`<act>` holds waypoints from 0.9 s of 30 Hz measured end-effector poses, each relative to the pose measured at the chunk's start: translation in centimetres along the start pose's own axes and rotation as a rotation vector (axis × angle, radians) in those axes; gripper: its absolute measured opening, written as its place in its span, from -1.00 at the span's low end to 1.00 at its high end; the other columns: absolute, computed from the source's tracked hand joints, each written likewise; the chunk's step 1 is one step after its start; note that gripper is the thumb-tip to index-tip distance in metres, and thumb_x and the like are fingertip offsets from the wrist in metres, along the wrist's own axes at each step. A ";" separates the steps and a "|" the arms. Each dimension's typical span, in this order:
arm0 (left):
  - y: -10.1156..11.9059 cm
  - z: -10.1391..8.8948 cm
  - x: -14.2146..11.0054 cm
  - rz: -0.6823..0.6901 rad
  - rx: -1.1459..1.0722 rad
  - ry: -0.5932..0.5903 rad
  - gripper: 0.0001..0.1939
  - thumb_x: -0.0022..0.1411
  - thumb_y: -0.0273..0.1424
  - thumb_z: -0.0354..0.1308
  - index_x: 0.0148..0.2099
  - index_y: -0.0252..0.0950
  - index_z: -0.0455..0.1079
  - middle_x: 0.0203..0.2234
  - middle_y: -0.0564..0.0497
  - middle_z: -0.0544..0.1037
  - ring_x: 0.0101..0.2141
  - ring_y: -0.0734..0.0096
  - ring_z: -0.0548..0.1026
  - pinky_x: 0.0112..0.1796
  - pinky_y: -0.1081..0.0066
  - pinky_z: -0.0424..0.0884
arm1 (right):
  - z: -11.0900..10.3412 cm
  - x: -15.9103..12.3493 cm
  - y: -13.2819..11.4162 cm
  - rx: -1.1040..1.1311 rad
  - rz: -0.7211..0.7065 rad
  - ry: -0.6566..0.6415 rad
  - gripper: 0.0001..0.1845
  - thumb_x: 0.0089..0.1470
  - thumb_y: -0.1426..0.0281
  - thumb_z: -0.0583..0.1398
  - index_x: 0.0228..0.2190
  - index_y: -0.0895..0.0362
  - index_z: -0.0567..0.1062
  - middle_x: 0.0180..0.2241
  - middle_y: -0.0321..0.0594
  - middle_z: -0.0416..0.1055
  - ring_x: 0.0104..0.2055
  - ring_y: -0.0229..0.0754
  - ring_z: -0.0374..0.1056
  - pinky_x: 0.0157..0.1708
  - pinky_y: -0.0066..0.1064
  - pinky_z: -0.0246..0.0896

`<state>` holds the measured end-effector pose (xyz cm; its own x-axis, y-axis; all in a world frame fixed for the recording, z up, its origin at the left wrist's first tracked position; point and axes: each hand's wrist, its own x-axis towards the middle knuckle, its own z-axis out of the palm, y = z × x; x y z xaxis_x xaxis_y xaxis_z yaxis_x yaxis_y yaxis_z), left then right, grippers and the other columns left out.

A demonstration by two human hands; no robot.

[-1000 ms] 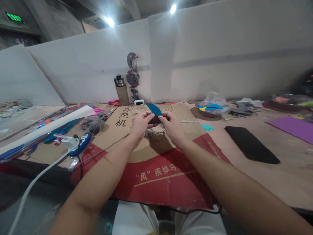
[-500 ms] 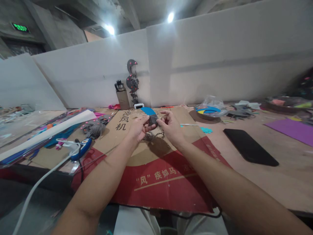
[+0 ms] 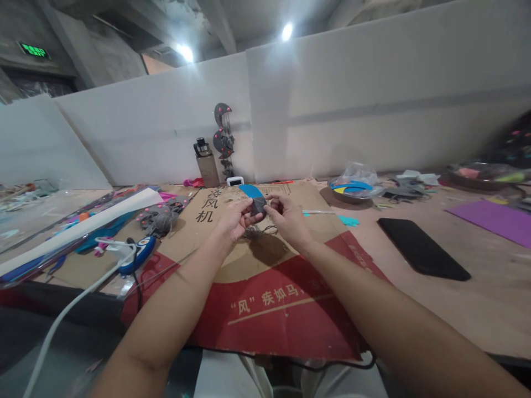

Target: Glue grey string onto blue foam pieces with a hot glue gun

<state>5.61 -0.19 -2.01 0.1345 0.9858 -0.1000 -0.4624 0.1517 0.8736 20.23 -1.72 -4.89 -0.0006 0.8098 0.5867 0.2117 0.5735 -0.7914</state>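
My left hand (image 3: 238, 220) is closed on a curved blue piece (image 3: 251, 191), holding it above the cardboard. Grey yarn (image 3: 259, 206) covers the lower part of this piece, and its upper end is bare blue. At the right edge of the wrapped part, the thumb and fingers of my right hand (image 3: 286, 218) are pinched together on the yarn; the strand itself is too fine to make out clearly. Beneath the hands, a loose tangle of grey yarn (image 3: 255, 232) lies on the flattened cardboard box (image 3: 286, 326).
A black phone (image 3: 423, 249) and a purple sheet (image 3: 493, 221) lie to the right. Behind them is a bowl (image 3: 352, 193) with blue and yellow pieces. Left are a blue power strip (image 3: 139, 255) and grey yarn bundle (image 3: 160, 220). A bottle (image 3: 207, 166) stands by the white partition (image 3: 166, 121).
My right fingers have curled in closer together at the edge of the piece. The wrapped piece has turned slightly in my left hand, and the camera view has shifted a little.
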 end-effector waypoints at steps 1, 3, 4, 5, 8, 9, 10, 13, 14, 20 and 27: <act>0.0 -0.1 0.0 0.002 0.000 0.003 -0.93 0.17 -0.53 0.12 -0.29 -0.44 0.41 -0.43 -0.11 0.57 -0.48 0.47 0.53 -0.46 0.52 0.53 | 0.0 0.0 0.0 -0.022 0.001 -0.007 -0.75 0.06 0.33 0.13 -0.18 0.09 0.40 -0.52 -0.38 0.16 -0.45 -0.26 0.13 -0.36 -0.40 0.10; 0.1 -0.3 0.3 0.013 -0.015 0.026 -0.93 0.18 -0.53 0.11 -0.31 -0.43 0.41 -0.44 -0.10 0.57 -0.48 0.48 0.53 -0.44 0.51 0.53 | 0.0 0.0 0.1 -0.083 0.001 -0.022 -0.78 0.07 0.33 0.13 -0.21 0.11 0.40 -0.48 -0.34 0.24 -0.42 -0.25 0.18 -0.33 -0.39 0.12; 0.2 -0.5 0.5 0.025 -0.029 0.050 -0.94 0.18 -0.53 0.11 -0.33 -0.42 0.40 -0.45 -0.10 0.57 -0.48 0.48 0.52 -0.44 0.49 0.53 | 0.1 -0.1 0.0 -0.119 -0.011 -0.037 -0.81 0.08 0.33 0.12 -0.24 0.12 0.40 -0.45 -0.30 0.29 -0.39 -0.23 0.21 -0.31 -0.38 0.13; 0.3 -0.8 0.7 0.043 -0.046 0.079 -0.94 0.18 -0.53 0.11 -0.34 -0.41 0.39 -0.46 -0.09 0.56 -0.48 0.48 0.52 -0.43 0.47 0.53 | 0.2 -0.2 -0.1 -0.154 -0.036 -0.061 -0.83 0.10 0.32 0.10 -0.28 0.13 0.41 -0.42 -0.26 0.33 -0.37 -0.22 0.23 -0.29 -0.37 0.14; 0.9 -1.9 1.7 0.108 -0.097 0.175 -0.96 0.19 -0.54 0.11 -0.33 -0.40 0.38 -0.47 -0.07 0.55 -0.47 0.47 0.53 -0.39 0.43 0.53 | 0.6 -0.8 -0.5 -0.255 -0.145 -0.221 -0.77 0.17 0.31 0.04 -0.39 0.13 0.43 -0.40 -0.21 0.38 -0.33 -0.20 0.24 -0.26 -0.35 0.13; 1.2 -2.2 2.0 0.118 -0.120 0.198 -0.95 0.19 -0.54 0.11 -0.33 -0.40 0.38 -0.47 -0.06 0.55 -0.47 0.48 0.53 -0.38 0.43 0.54 | 0.8 -1.0 -0.7 -0.290 -0.185 -0.312 -0.74 0.18 0.31 0.03 -0.43 0.13 0.44 -0.41 -0.21 0.38 -0.34 -0.20 0.24 -0.27 -0.35 0.12; 1.4 -2.6 2.2 0.115 -0.141 0.210 -0.95 0.20 -0.54 0.10 -0.32 -0.40 0.38 -0.48 -0.06 0.55 -0.48 0.48 0.53 -0.37 0.43 0.54 | 1.1 -1.3 -1.0 -0.325 -0.228 -0.413 -0.73 0.18 0.32 0.03 -0.44 0.12 0.46 -0.42 -0.21 0.38 -0.34 -0.19 0.24 -0.28 -0.36 0.12; 2.1 -3.5 2.8 0.123 -0.202 0.247 -0.95 0.19 -0.54 0.11 -0.30 -0.40 0.39 -0.49 -0.04 0.56 -0.50 0.51 0.52 -0.36 0.44 0.54 | 1.7 -2.0 -1.6 -0.396 -0.362 -0.661 -0.72 0.18 0.31 0.07 -0.47 0.08 0.51 -0.41 -0.20 0.41 -0.35 -0.18 0.24 -0.30 -0.36 0.08; 2.3 -3.7 2.9 0.128 -0.216 0.257 -0.95 0.19 -0.55 0.11 -0.29 -0.40 0.39 -0.50 -0.04 0.56 -0.50 0.52 0.52 -0.36 0.44 0.54 | 1.8 -2.1 -1.8 -0.412 -0.394 -0.687 -0.71 0.17 0.29 0.09 -0.48 0.07 0.52 -0.41 -0.20 0.42 -0.35 -0.17 0.24 -0.30 -0.35 0.07; 2.8 -4.1 2.9 0.145 -0.223 0.238 -0.92 0.22 -0.55 0.08 -0.32 -0.39 0.40 -0.51 -0.02 0.55 -0.49 0.51 0.52 -0.39 0.48 0.54 | -1.1 -0.2 -1.2 -0.681 -0.179 -0.201 -0.56 0.23 0.17 -0.01 -0.52 0.10 0.47 -0.44 -0.12 0.43 -0.36 -0.14 0.29 -0.31 -0.33 0.09; 2.4 -3.9 2.6 0.163 -0.203 0.203 -0.95 0.18 -0.54 0.13 -0.34 -0.42 0.40 -0.47 -0.05 0.56 -0.51 0.51 0.52 -0.40 0.45 0.53 | -3.9 0.3 3.3 -1.016 0.341 -0.256 -0.77 -0.07 0.28 0.25 -0.41 0.21 0.53 -0.44 0.07 0.47 -0.44 -0.06 0.38 -0.47 -0.33 0.12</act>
<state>1.46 3.01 -2.02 -0.1241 0.9892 -0.0774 -0.6313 -0.0185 0.7753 24.76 -0.07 -6.71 0.0329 0.9754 0.2179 0.9444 0.0410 -0.3263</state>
